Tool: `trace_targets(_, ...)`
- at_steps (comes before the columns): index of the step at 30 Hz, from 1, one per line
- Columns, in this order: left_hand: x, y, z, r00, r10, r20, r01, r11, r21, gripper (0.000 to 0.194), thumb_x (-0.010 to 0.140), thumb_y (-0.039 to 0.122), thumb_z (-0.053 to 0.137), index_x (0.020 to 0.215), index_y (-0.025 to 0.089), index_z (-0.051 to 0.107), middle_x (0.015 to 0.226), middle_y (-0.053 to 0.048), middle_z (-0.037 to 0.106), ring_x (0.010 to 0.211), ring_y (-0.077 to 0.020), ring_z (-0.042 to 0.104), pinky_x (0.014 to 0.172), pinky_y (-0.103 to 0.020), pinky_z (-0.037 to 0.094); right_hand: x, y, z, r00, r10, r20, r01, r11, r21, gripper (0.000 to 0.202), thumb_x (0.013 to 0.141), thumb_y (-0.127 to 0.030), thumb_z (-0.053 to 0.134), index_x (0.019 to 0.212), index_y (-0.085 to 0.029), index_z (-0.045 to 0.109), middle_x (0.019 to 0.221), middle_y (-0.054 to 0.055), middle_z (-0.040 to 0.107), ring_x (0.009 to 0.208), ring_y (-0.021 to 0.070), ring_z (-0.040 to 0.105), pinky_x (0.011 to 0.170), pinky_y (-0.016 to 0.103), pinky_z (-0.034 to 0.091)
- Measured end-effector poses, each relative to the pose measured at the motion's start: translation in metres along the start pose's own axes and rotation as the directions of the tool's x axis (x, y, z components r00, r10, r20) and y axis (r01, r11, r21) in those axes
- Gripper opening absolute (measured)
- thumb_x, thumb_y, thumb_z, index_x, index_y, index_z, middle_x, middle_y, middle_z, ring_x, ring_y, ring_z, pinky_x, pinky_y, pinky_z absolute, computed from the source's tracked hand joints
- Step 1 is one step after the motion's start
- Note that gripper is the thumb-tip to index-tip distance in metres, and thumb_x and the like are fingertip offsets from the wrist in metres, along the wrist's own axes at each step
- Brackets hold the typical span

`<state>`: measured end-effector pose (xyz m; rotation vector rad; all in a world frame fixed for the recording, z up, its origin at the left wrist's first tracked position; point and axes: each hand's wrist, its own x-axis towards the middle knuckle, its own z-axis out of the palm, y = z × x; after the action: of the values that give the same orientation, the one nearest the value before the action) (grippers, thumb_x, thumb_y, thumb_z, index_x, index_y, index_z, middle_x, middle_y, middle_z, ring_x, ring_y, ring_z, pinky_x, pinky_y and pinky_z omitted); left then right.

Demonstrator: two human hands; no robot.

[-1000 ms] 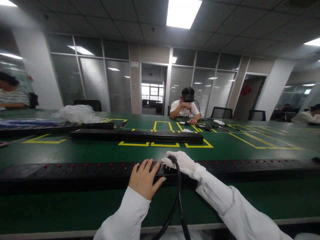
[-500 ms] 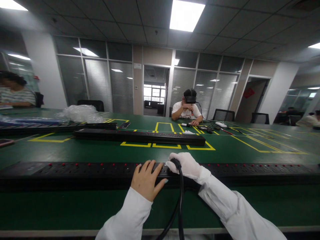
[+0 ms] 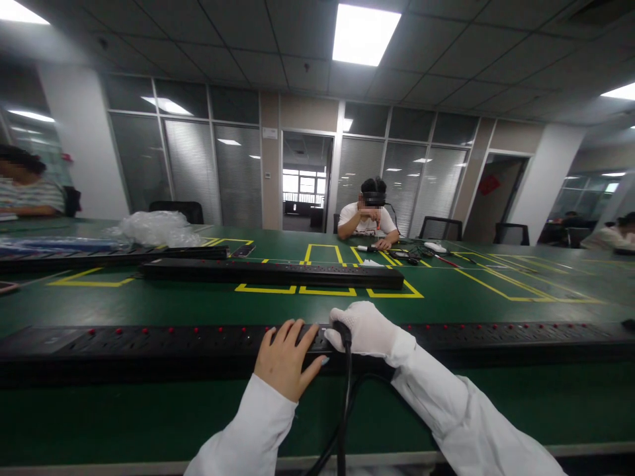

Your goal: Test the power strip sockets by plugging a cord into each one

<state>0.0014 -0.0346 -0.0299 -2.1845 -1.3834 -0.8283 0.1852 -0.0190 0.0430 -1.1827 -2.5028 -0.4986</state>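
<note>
A long black power strip (image 3: 193,347) with a row of red buttons lies across the green table in front of me. My left hand (image 3: 286,360), bare, rests on the strip near its middle, fingers spread over the top and thumb along the near edge. Just right of it, my right hand (image 3: 364,332), in a white glove, is closed round a black plug (image 3: 342,332) against the strip's top. The plug's black cable (image 3: 346,403) hangs down toward the table's near edge. Where the plug meets the strip is hidden by the glove.
A second black strip (image 3: 278,274) lies beyond, among yellow tape marks. Clear plastic wrap (image 3: 156,229) and more strips (image 3: 114,256) are at the left. Across the green table (image 3: 446,410), a person (image 3: 370,218) sits near cables and a white device (image 3: 435,246). Another person sits far left.
The view has shifted slightly. My right hand and the plug sit a little further left and more upright, and the cable's lower part has swung. My left hand still rests on the strip.
</note>
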Motion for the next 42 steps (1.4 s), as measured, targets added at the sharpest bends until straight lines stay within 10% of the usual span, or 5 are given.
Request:
trace_targets(29, 0.003, 0.011, -0.003, 0.995, -0.1, -0.005, 0.099, 0.994, -0.046, 0.05, 0.068, 0.054, 0.049, 0.109, 0.025, 0.054, 0.121, -0.011, 0.05, 0.117, -0.0295, 0.037, 0.096, -0.053, 0.019, -0.006, -0.023, -0.002, 0.993, 0.112, 0.04, -0.1, 0.966, -0.237, 0.034, 0.087, -0.048, 0.027, 0.086, -0.02, 0.047, 0.062, 0.002, 0.06, 0.056, 0.0145, 0.054, 0.05, 0.024, 0.019)
trace_targets(42, -0.001, -0.006, -0.007, 0.986, -0.159, 0.042, 0.161, 0.986, -0.044, 0.053, 0.063, 0.033, 0.055, 0.116, 0.025, 0.048, 0.114, -0.007, 0.056, 0.109, -0.0275, 0.045, 0.094, -0.047, 0.025, 0.021, -0.051, 0.006, 0.996, 0.077, 0.032, -0.072, 0.988, -0.136, 0.034, 0.083, -0.049, 0.032, 0.09, -0.018, 0.045, 0.064, 0.004, 0.06, 0.056, 0.0151, 0.055, 0.051, 0.024, 0.026)
